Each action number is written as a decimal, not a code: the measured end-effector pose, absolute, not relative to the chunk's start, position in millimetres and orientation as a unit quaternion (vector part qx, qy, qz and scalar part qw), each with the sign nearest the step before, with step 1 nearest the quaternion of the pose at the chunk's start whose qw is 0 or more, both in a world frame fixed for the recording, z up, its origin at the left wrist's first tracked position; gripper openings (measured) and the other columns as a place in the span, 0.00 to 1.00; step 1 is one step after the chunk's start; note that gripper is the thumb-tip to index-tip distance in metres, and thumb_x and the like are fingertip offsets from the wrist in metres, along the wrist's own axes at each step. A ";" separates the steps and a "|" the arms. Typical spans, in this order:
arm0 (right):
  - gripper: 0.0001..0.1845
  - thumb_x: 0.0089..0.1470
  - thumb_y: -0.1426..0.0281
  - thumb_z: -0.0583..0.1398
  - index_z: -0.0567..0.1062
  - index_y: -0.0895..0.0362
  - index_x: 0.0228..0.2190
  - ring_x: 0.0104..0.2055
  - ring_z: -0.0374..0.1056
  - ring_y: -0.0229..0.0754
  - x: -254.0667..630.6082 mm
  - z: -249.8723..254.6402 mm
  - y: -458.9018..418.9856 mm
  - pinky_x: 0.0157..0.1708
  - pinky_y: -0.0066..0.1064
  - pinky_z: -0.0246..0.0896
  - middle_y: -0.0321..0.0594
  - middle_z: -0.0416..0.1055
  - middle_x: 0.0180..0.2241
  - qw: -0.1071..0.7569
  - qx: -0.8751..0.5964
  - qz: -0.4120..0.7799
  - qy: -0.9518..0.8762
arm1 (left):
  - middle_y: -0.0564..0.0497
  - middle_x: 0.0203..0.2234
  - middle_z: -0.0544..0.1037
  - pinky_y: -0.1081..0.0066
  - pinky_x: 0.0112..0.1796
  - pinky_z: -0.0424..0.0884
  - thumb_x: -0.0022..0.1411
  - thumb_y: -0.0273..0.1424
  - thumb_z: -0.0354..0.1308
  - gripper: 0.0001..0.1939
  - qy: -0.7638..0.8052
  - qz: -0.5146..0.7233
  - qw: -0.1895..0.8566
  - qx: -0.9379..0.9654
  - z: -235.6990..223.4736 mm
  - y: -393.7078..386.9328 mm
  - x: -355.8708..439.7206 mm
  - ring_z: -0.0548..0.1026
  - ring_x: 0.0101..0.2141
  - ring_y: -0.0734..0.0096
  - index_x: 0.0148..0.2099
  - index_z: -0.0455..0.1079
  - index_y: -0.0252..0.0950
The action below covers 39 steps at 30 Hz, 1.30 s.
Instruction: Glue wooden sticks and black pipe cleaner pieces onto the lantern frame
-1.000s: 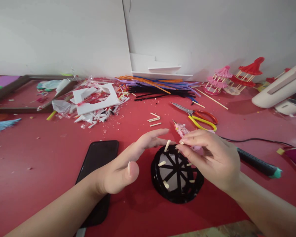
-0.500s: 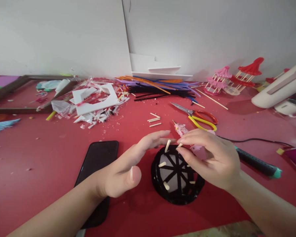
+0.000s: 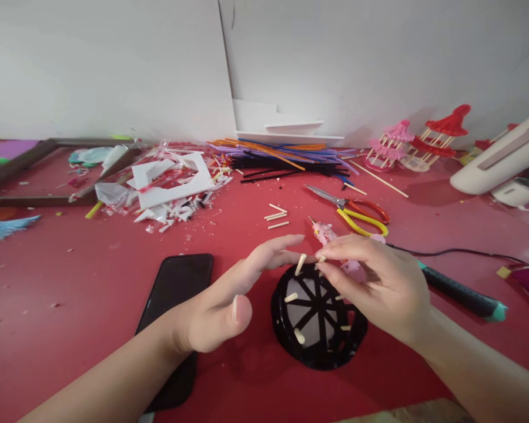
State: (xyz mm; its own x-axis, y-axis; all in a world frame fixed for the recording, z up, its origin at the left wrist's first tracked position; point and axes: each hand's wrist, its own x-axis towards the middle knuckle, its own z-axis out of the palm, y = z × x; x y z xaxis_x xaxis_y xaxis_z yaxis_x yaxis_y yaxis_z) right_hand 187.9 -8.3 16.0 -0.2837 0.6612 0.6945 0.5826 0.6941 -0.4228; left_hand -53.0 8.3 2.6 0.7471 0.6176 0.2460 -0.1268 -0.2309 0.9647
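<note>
A black round base (image 3: pixel 321 359) with spoke-like strips over a pale disc lies on the red table between my hands. Several short wooden sticks (image 3: pixel 300 265) stand up from its rim, some leaning. My right hand (image 3: pixel 381 288) reaches over the far right of the rim, thumb and fingertips pinching a short wooden stick (image 3: pixel 321 259); its lower end is at the rim, and I cannot tell whether it is fixed there. To the left of the base is my left hand (image 3: pixel 224 302), fingers stretched out and thumb apart, holding nothing. Its fingertips are close behind the nearest standing stick.
A black phone (image 3: pixel 171 294) lies under my left forearm. Beyond the base are loose cut sticks (image 3: pixel 277 216), scissors (image 3: pixel 361 211) and a pink glue-gun-like tool (image 3: pixel 324 231). Pipe cleaners (image 3: pixel 286 155), foam scraps (image 3: pixel 176 191) and small carousel models (image 3: pixel 449 123) sit farther back.
The view has shifted slightly, so the base and table things appear a little lower. Both hands keep nearly the same pose, with my right hand still pinching the stick at the rim.
</note>
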 end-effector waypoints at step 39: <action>0.10 0.55 0.80 0.62 0.75 0.55 0.38 0.34 0.78 0.37 185.3 15.4 -7.6 0.38 0.25 0.75 0.36 0.80 0.32 0.481 -0.377 0.050 -0.790 | 0.38 0.64 0.66 0.56 0.63 0.59 0.65 0.62 0.34 0.44 0.142 0.322 0.528 0.773 -0.9 18.0 -60.4 0.64 0.63 0.48 0.69 0.57 0.37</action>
State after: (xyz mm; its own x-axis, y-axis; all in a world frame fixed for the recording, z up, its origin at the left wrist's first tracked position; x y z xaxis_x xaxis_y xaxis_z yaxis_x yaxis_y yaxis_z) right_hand 185.3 -7.6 15.4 -0.2525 0.6437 0.7225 0.5483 0.7104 -0.4413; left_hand -60.4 18.0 -0.9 0.7525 0.5589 0.3483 -0.1206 -0.4030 0.9072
